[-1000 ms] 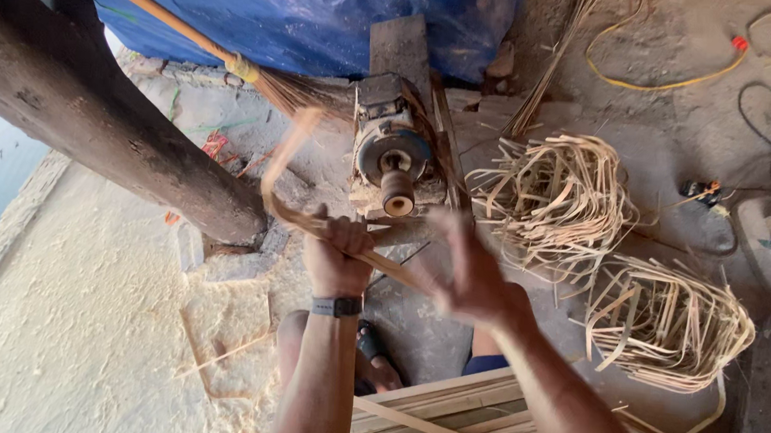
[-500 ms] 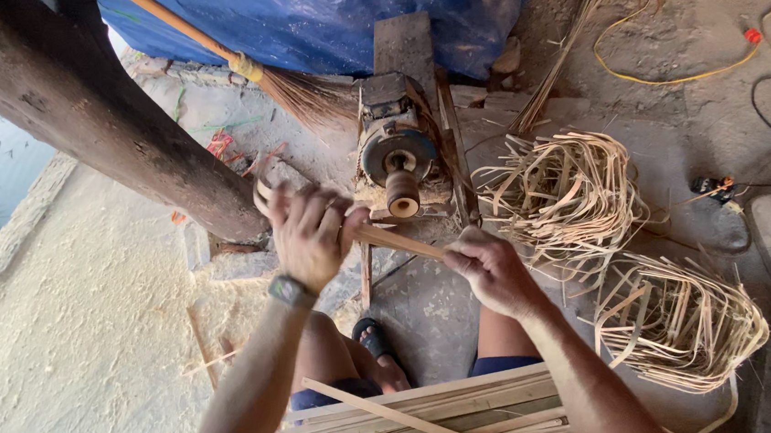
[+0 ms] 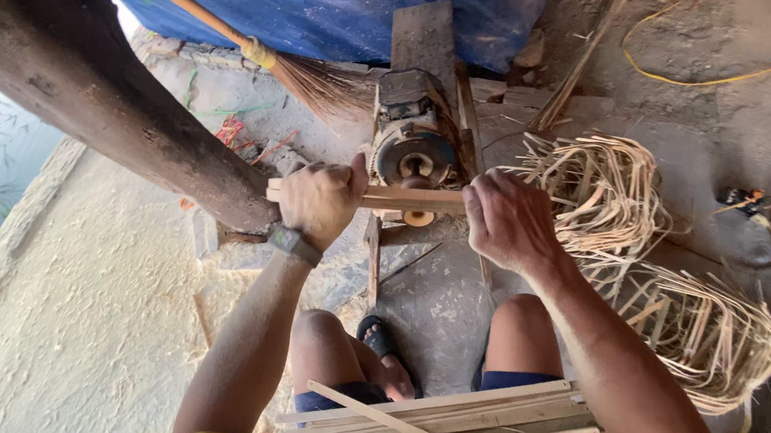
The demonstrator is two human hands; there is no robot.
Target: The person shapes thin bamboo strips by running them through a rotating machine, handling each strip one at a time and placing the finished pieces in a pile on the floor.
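**Stick held across the grinder**

Your left hand (image 3: 321, 200) and right hand (image 3: 506, 219) each grip one end of the wooden stick (image 3: 405, 198), fingers closed around it. It lies level, just in front of the grinder wheel (image 3: 415, 159); contact unclear.

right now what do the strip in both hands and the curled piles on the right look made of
The strip, held level by the left hand and right hand: pale, matte, straight-edged, probably split bamboo or wood. The curled piles: thin, light tan ribbons that bend in loops, likely shavings of the same material. Neither looks coated.
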